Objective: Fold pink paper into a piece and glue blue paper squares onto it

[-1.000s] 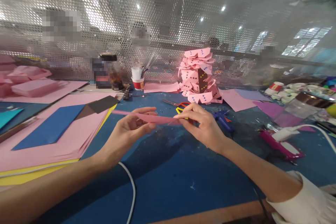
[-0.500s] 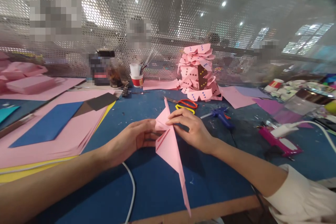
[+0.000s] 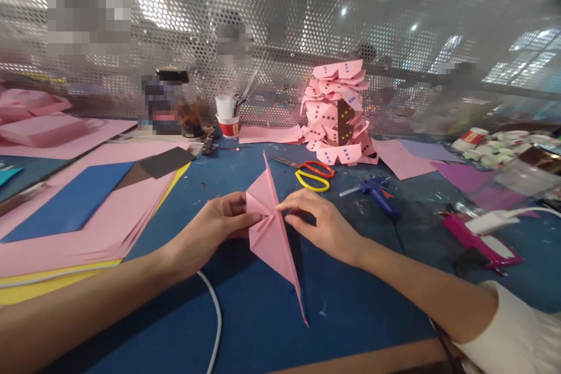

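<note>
A folded pink paper piece (image 3: 272,234), long and pointed at both ends, stands on edge over the blue table (image 3: 272,304). My left hand (image 3: 214,228) pinches its left side near the middle fold. From the right, my right hand (image 3: 324,225) presses fingertips onto the same fold. One tip of the paper points toward the far side, the other toward me.
A stack of pink, blue, black and yellow sheets (image 3: 87,210) lies at left. Scissors with red and yellow handles (image 3: 309,172), a blue glue gun (image 3: 377,193) and a pink tool (image 3: 477,239) lie at right. A pile of dotted pink pieces (image 3: 339,114) rises behind. A white cable (image 3: 214,321) runs near me.
The paper, held flat and edge-on between both hands a second ago, has turned to lie lengthwise away from me and lowered toward the table. Both hands kept their hold.
</note>
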Demonstrator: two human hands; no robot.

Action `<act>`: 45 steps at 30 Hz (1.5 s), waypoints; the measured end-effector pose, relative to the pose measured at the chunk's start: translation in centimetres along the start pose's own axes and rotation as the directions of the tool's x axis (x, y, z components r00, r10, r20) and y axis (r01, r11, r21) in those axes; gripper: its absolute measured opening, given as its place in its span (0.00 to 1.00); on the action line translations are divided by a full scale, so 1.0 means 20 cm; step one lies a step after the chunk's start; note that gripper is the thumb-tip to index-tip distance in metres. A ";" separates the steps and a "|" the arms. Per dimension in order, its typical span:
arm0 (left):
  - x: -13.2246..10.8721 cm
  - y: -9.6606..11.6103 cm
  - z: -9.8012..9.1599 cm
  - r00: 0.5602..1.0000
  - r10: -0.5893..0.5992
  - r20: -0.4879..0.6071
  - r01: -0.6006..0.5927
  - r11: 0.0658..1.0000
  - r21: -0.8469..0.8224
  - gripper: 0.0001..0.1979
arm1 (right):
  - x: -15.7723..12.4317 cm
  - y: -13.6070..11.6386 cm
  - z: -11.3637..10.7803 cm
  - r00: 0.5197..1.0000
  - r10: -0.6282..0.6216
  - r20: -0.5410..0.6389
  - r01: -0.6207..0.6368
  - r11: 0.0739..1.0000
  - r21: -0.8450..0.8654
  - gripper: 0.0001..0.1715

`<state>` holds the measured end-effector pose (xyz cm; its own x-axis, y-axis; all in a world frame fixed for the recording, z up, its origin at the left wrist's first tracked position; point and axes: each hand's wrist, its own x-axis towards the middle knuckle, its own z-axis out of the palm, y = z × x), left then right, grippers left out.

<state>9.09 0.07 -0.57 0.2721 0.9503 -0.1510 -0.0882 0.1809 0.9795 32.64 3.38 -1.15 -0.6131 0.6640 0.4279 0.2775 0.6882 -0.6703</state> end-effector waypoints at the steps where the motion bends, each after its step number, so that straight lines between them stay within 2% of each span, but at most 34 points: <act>1: 0.00 0.00 0.00 1.000 0.003 -0.004 -0.003 1.000 -0.001 0.13 | 0.00 0.00 0.00 0.998 0.047 0.028 -0.049 0.997 0.056 0.17; 6: 0.00 -0.01 0.00 1.000 0.000 0.002 0.000 1.000 0.009 0.12 | 0.00 -0.02 0.01 0.960 0.234 0.152 -0.269 0.924 0.271 0.16; 11: 0.00 -0.01 -0.02 1.000 0.017 -0.010 -0.016 0.994 0.112 0.15 | 0.00 -0.02 0.00 0.952 0.280 0.121 -0.304 0.910 0.283 0.13; 15: 0.00 -0.01 -0.05 0.980 0.152 -0.127 -0.097 0.927 0.361 0.18 | 0.01 0.00 -0.02 0.948 0.302 0.100 -0.317 0.916 0.247 0.07; 17: -0.01 -0.01 -0.06 0.937 0.296 -0.186 -0.161 0.837 0.522 0.17 | 0.01 0.01 -0.02 0.944 0.311 0.107 -0.328 0.912 0.247 0.06; 19: -0.03 -0.02 -0.05 0.875 0.469 -0.117 -0.269 0.674 0.688 0.14 | 0.01 0.01 -0.03 0.943 0.311 0.122 -0.331 0.916 0.226 0.06; 21: -0.05 -0.03 -0.03 0.830 0.548 0.103 -0.418 0.489 0.765 0.13 | 0.01 0.00 -0.02 0.945 0.297 0.136 -0.318 0.932 0.176 0.08; 23: -0.06 -0.04 -0.01 0.805 0.488 0.338 -0.544 0.379 0.749 0.16 | 0.00 -0.01 -0.02 0.950 0.277 0.142 -0.294 0.948 0.119 0.09; 24: -0.07 -0.05 0.00 0.797 0.439 0.416 -0.578 0.352 0.736 0.18 | 0.00 -0.01 -0.01 0.953 0.268 0.141 -0.283 0.954 0.096 0.09; 26: -0.08 -0.06 0.02 0.790 0.366 0.492 -0.603 0.314 0.733 0.20 | 0.00 -0.01 -0.01 0.957 0.257 0.137 -0.268 0.961 0.071 0.09; 31: -0.08 -0.08 0.02 0.782 0.350 0.516 -0.608 0.246 0.755 0.17 | -0.01 -0.01 -0.03 0.968 0.184 0.172 -0.201 0.976 0.084 0.16; 39: -0.06 -0.12 0.00 0.744 0.425 0.515 -0.633 0.204 0.746 0.14 | -0.02 -0.01 -0.06 0.957 0.090 0.275 -0.098 0.995 0.016 0.21; 45: -0.05 -0.13 -0.02 0.742 0.441 0.505 -0.626 0.187 0.757 0.13 | -0.03 -0.01 -0.08 0.964 0.009 0.267 0.038 0.984 -0.172 0.19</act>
<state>8.68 -1.32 -2.98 0.6466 0.6573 0.3871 0.5385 -0.7528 0.3786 34.15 3.21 -0.26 -0.7855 0.5685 0.2445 0.3770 0.7529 -0.5394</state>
